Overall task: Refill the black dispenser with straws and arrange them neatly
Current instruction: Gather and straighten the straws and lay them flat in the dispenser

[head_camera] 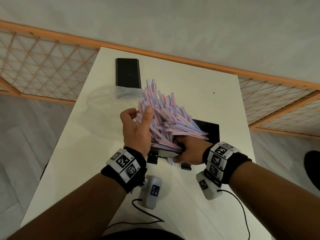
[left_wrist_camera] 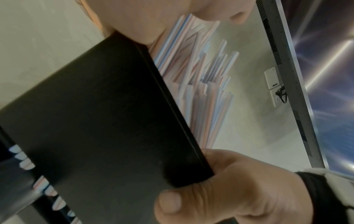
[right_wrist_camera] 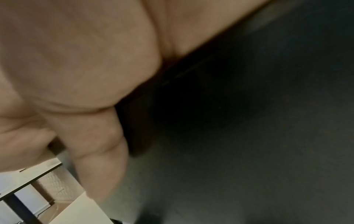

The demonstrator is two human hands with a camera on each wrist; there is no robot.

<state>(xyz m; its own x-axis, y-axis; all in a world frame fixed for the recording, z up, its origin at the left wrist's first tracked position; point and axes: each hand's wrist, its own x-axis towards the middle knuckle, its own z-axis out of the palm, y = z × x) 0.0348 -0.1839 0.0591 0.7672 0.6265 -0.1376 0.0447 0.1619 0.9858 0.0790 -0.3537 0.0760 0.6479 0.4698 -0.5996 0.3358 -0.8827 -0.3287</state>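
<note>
The black dispenser stands at the table's middle, with a fanned, uneven bunch of pink-and-blue striped straws sticking up out of it toward the far left. My left hand holds the bunch's left side, thumb laid over the straws and fingers curled behind. My right hand grips the dispenser's near right corner, thumb on its front face. The left wrist view shows the dispenser wall, the straws above it and my right hand. In the right wrist view my right hand lies against the dark dispenser.
A black lid lies at the back of the white table, with a clear plastic bag in front of it. A few straw ends poke from the dispenser's front. Wooden lattice screens stand beyond the table.
</note>
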